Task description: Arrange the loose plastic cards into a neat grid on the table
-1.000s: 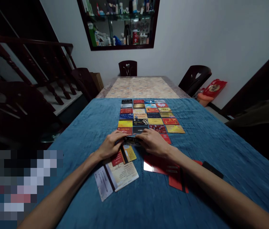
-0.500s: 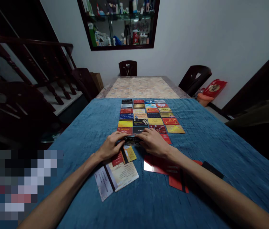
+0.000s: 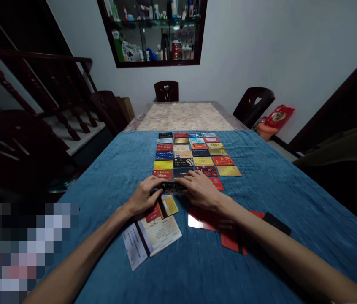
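Note:
A dark card [image 3: 171, 185] with small light print is tilted up at the near end of rows of laid-out cards. My left hand [image 3: 144, 195] pinches its left end between thumb and fingers. At its right end, my right hand [image 3: 201, 188] closes on it with bent fingers. Just beyond lie a red card [image 3: 162, 174] and a dark card [image 3: 181, 172], partly covered by my right fingertips. A red card [image 3: 218, 183] shows past my right hand. Below my left hand, a yellow card [image 3: 169, 206] overlaps another red card [image 3: 152, 214].
Larger pale cards [image 3: 162, 236] with dark stripes lie near my left forearm. Red cards [image 3: 233, 240] and a black card [image 3: 276, 223] lie around my right forearm. A blue cloth [image 3: 109, 169] covers the table. Chairs [image 3: 254, 105] stand at its far sides.
The view has shifted slightly, so everything sits a little further left. Both hands keep hold of the dark card in nearly the same place.

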A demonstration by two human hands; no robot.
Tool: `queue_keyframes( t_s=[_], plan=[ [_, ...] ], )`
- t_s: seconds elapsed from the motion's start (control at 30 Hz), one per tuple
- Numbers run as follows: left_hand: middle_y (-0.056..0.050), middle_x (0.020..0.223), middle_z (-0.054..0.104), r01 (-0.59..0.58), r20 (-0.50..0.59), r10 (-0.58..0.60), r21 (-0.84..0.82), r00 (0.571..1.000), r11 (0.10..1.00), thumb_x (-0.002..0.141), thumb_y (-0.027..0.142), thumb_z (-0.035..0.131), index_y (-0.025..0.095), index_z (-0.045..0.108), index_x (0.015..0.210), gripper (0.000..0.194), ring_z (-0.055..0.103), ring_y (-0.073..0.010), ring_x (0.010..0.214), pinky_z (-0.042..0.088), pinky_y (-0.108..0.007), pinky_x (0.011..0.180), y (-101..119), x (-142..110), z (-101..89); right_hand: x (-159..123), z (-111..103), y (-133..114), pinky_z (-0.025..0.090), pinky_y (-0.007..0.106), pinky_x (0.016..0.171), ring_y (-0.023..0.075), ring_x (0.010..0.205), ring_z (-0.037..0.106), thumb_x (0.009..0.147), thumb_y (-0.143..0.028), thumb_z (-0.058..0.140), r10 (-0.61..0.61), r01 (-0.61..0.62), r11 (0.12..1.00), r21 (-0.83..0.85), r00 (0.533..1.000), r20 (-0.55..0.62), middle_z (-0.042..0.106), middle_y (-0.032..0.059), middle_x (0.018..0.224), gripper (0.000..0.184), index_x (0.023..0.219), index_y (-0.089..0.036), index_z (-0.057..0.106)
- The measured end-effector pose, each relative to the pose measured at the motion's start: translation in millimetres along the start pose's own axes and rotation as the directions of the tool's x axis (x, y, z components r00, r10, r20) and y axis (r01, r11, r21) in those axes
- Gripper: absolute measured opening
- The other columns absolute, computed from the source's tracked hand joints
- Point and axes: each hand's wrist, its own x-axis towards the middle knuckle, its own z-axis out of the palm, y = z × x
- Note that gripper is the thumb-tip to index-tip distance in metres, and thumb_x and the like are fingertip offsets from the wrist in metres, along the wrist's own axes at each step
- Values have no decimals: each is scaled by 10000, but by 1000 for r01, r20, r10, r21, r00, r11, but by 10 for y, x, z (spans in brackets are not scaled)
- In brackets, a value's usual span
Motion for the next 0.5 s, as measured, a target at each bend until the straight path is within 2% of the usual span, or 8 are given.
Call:
queue_keyframes(
  t_s=[0.13,0.27,0.5],
  plan=[
    [-79,1082,699,14,-13,-15,-29,1000,999,898,166,543,169,655,1137,264,665,-194,1019,548,-364,943,7,2,-1,-4,29,-10,273,339,759,238,951,497,826,-137,576,-25,22,999,-45,998,-64,675,102,1075,475,1298,-186,559],
    [-69,1078,708,42,-56,-45,-61,997,997,877,164,559,180,669,1104,253,672,-197,1012,548,-369,949,11,6,5,-13,43,-38,305,354,779,252,968,488,832,-160,581,-55,33,992,-121,981,-186,637,110,1101,509,1336,-189,520],
    [-58,1050,715,67,-97,-74,-73,993,995,858,173,573,195,676,1112,275,674,-198,989,551,-361,926,47,21,-21,-12,38,-45,333,380,816,248,937,488,883,-143,502,-120,43,967,-252,947,-297,628,107,1097,407,1288,-168,516]
  ],
)
